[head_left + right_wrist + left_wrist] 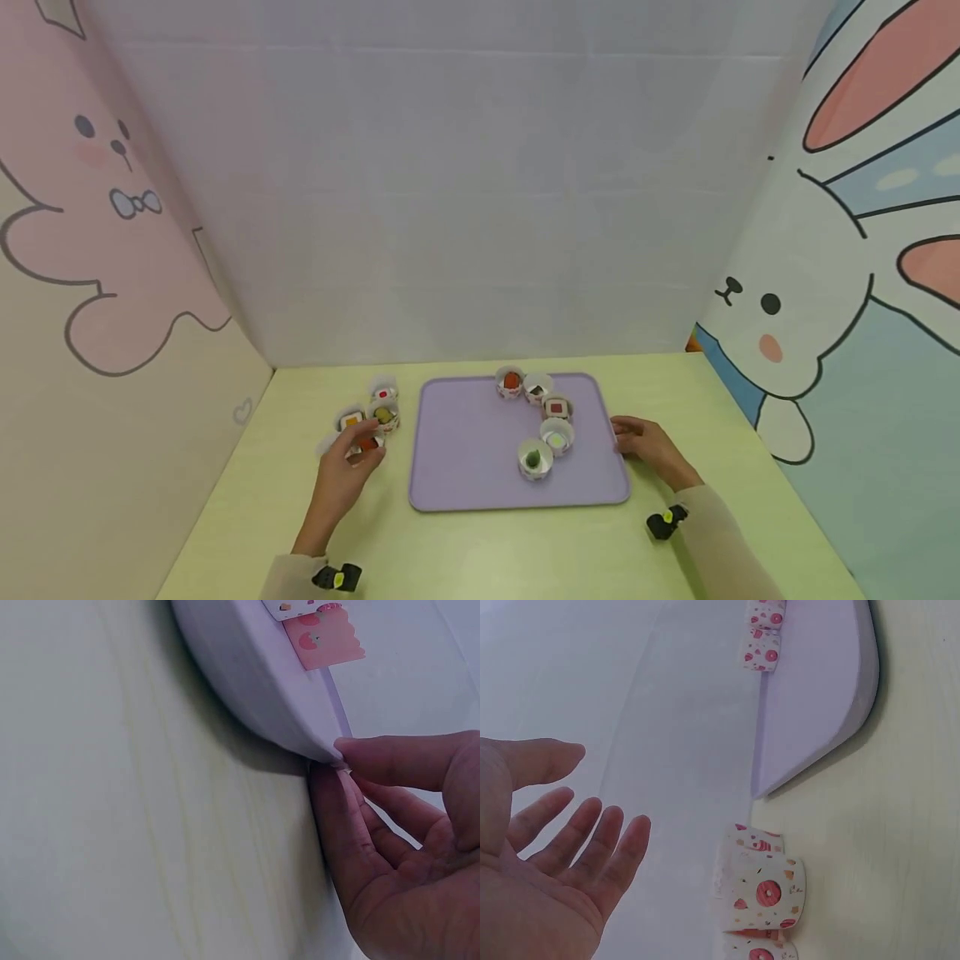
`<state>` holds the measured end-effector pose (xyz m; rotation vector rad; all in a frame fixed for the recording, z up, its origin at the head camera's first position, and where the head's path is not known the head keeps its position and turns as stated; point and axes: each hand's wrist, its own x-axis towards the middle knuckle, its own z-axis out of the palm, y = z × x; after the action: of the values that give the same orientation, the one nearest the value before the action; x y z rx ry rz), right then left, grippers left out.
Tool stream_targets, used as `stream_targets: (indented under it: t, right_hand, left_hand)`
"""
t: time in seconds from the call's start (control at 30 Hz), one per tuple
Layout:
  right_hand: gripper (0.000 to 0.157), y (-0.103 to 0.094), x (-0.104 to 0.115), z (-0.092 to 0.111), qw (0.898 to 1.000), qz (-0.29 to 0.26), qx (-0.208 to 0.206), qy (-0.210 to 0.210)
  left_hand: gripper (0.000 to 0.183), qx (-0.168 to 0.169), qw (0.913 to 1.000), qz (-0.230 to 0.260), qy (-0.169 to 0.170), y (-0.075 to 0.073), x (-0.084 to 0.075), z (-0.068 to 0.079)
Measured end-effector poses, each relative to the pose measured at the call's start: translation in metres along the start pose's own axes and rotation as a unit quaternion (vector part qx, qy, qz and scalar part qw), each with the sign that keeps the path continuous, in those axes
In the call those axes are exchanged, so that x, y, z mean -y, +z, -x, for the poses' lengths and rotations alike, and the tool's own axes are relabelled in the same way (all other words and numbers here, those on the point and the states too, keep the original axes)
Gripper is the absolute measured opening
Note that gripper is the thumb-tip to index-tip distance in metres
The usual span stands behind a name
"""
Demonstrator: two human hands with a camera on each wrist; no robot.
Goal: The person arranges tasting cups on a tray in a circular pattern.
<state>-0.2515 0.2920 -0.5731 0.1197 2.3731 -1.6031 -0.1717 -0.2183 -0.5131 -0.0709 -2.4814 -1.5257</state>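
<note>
My right hand [654, 452] pinches the right edge of a lilac tray [465, 450]; in the right wrist view the thumb lies on the rim, with a finger [337, 817] beneath it. Over a cluster of small paper cups at the left, my left hand [341, 479] hovers with loosely bent fingers and holds nothing. One cup there [761, 889] has a pink doughnut print; a cup with a yellowish piece [384, 417] and one with an orange-red piece [369, 445] are nearest the hand, which partly hides the cluster.
Along the tray's right half stand several cups in a curved row, among them one with a green piece [535, 467] and one with an orange piece [510, 383]. A pale yellow table [480, 550] bears everything. White sheeting [480, 208] rises behind, with cartoon-printed panels at both sides.
</note>
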Motion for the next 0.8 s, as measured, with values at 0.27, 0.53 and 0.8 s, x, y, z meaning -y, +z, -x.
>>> stream_targets:
  t: [0.27, 0.53, 0.8]
  right_hand:
    - [0.056, 0.001, -0.003, 0.004, 1.0, 0.007, -0.007, 0.008]
    - [0.054, -0.001, 0.0, 0.002, 1.0, -0.001, 0.003, -0.003]
    - [0.056, 0.001, 0.0, 0.001, 1.0, 0.005, 0.001, 0.003]
  left_hand:
    - [0.052, -0.042, 0.9984, -0.039, 0.003, -0.02, -0.004, 0.007]
    - [0.058, -0.05, 0.9974, -0.044, -0.028, -0.036, 0.015, 0.001]
    - [0.083, -0.035, 0.9959, -0.006, -0.083, -0.045, 0.037, -0.001]
